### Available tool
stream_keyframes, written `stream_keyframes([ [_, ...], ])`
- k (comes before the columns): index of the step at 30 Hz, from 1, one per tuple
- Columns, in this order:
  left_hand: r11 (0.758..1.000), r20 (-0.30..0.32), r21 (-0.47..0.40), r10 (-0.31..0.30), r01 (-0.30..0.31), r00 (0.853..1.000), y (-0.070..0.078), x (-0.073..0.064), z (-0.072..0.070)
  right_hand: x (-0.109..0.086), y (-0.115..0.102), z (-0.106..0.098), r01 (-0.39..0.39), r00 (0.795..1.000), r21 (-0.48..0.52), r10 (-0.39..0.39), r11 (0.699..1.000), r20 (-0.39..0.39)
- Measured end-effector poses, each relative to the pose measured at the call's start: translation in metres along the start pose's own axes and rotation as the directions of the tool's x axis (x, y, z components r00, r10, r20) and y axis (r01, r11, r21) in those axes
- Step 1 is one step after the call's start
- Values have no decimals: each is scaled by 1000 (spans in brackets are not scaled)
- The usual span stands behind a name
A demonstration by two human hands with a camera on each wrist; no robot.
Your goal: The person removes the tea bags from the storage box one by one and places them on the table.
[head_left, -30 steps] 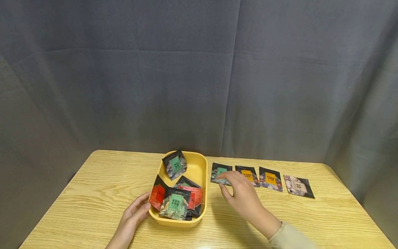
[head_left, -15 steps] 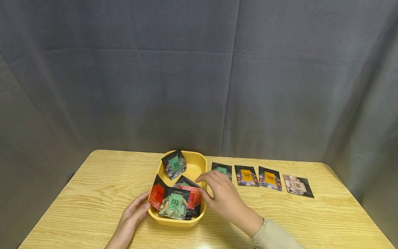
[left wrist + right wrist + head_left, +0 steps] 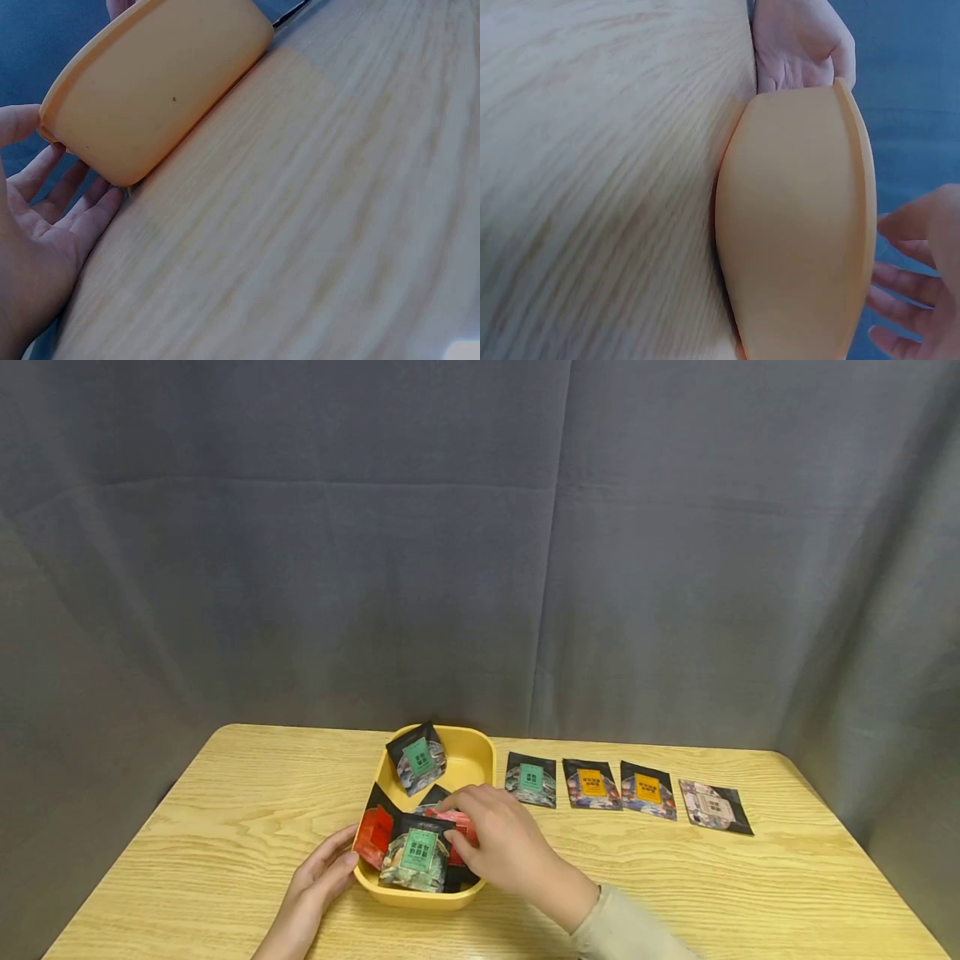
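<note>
My left hand (image 3: 317, 881) rests against the near left corner of a yellow plastic bin (image 3: 420, 900). In the left wrist view its thumb touches the rim and its fingers lie along the outer wall. The right hand (image 3: 498, 839) reaches over the bin's right side, fingertips loosely bent and apart, above a black and red sachet (image 3: 462, 827) that it partly covers. Beside its thumb lies a green-labelled sachet (image 3: 417, 853). Another red-labelled sachet (image 3: 375, 835) leans on the left wall. A further green-labelled sachet (image 3: 418, 760) leans at the back. Contact between right fingertips and sachets is hidden.
Right of the bin, flat sachets lie in a row: one with a green label (image 3: 531, 779), two with orange labels (image 3: 592, 783) (image 3: 648, 788), and a pale pink one (image 3: 714, 807) turned sideways. The wooden table (image 3: 225, 827) ends at a grey curtain (image 3: 420, 568).
My right hand has moved left, from over the green-labelled sachet in the row to above the sachets inside the bin. The left hand stays at the bin's corner.
</note>
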State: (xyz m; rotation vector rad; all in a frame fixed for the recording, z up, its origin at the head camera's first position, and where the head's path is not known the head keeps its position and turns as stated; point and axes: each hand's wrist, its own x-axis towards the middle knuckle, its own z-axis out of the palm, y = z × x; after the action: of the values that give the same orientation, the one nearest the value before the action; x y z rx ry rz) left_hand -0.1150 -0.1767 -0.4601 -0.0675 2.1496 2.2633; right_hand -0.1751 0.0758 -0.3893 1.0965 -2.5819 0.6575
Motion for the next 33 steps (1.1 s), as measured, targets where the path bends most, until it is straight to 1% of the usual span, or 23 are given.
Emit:
stream_keyframes([
  [7,1000,-11,-23,10,-10,1000,0,-1,0,4,-6,11,-28,995,7,27,1000,94],
  [12,999,-18,-36,6,-7,1000,0,-1,0,9,-10,18,-49,986,-20,51,999,156],
  [20,999,-18,-40,12,-12,1000,-1,-1,2,13,-15,28,-39,971,-82,57,996,230],
  [29,1000,-18,-27,13,-14,1000,-1,-1,2,15,-17,33,-73,954,-125,105,989,279],
  [31,999,-17,-28,17,-18,1000,-2,-1,2,16,-18,34,-83,950,-129,117,988,290],
  [33,999,-14,-33,28,-29,1000,-2,0,1,16,-18,35,-86,949,-128,120,988,290],
])
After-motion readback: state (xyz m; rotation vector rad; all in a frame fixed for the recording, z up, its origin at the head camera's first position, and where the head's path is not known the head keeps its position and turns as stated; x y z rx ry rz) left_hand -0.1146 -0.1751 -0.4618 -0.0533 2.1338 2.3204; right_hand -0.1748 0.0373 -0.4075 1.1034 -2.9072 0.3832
